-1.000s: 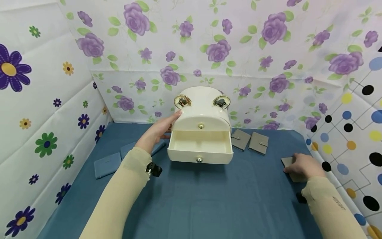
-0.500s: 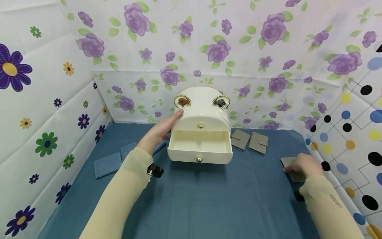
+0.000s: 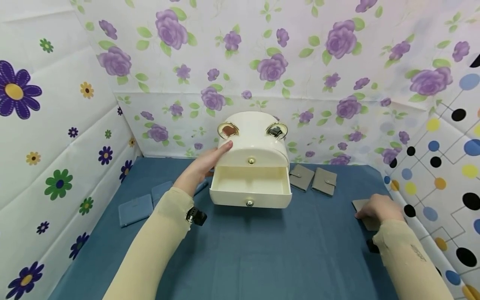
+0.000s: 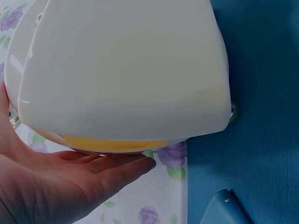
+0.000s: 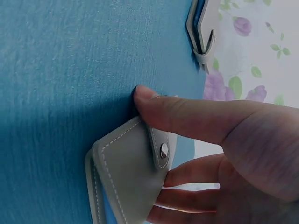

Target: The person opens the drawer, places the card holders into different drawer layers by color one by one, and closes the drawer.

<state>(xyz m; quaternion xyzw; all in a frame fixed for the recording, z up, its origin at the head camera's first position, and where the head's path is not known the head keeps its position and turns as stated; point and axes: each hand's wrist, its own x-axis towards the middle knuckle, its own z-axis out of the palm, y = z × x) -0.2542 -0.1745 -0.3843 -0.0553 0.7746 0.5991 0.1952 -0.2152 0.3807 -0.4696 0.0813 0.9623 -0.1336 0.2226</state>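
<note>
A cream-white box with rounded top (image 3: pixel 255 143) stands at the back of the table, its lower drawer (image 3: pixel 228 199) pulled out with a bare inside. My left hand (image 3: pixel 200 168) rests against the box's left side, thumb on its front edge. In the left wrist view the fingers (image 4: pixel 124 173) lie nearly straight along that side. Over at the right, my right hand (image 3: pixel 383 209) holds a grey snap wallet (image 5: pixel 128 170) lying on the table. The thumb (image 5: pixel 182 114) is at its strap end and the fingers are at the opposite edge.
Two more grey wallets (image 3: pixel 301 177) lie right of the box. Several blue wallets (image 3: pixel 135 210) lie to its left, partly behind the left arm. Gold-rimmed round ears (image 3: pixel 276 131) top the box. Patterned cloth walls (image 3: pixel 240 100) bound the blue table (image 3: pixel 255 258).
The right hand has shifted slightly left over the grey wallet. My left thumb has slid a little farther along the box's edge. The head view has tilted slightly.
</note>
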